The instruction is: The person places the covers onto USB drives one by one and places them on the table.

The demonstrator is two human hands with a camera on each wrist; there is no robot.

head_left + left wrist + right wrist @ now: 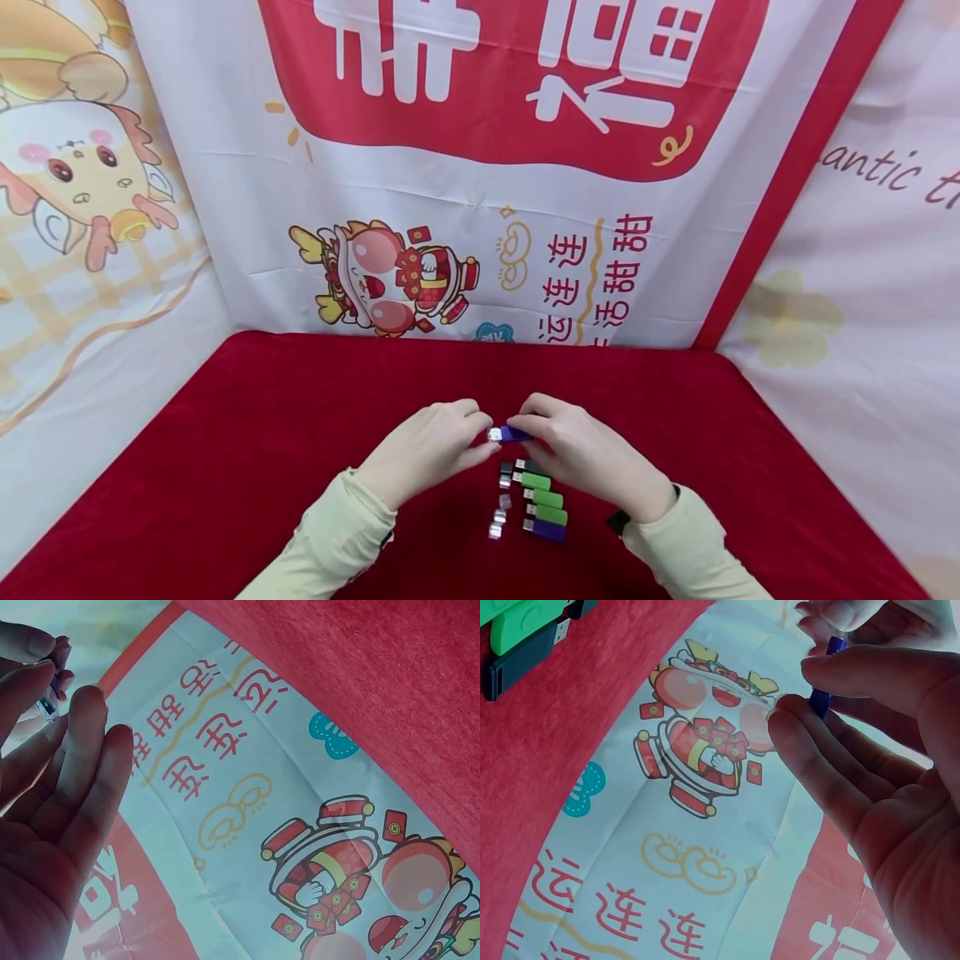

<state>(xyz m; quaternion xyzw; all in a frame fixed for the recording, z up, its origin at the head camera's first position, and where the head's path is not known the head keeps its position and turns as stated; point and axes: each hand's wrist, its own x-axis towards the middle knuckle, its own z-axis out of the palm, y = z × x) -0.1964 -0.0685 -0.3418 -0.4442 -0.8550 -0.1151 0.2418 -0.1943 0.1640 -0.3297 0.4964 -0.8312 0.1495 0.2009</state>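
Note:
Above the table, my right hand (592,454) pinches a purple-blue USB flash drive (516,434) between thumb and fingers. A clear cap (495,434) covers the drive's left end, and my left hand (431,450) pinches it there. From the right wrist view, the blue drive (829,675) runs between both hands' fingertips. Partly hidden by fingers, the cap (47,709) also shows in the left wrist view. Below the hands lies a column of uncapped USB drives: a dark one (536,467), several green ones (547,498) and a purple one (550,530).
Left of those drives, several loose caps (500,516) form a column, a dark one (506,468) at its top. A small black object (618,522) lies by the right wrist. Red cloth (225,467) covers the table; printed curtains (480,192) hang around it.

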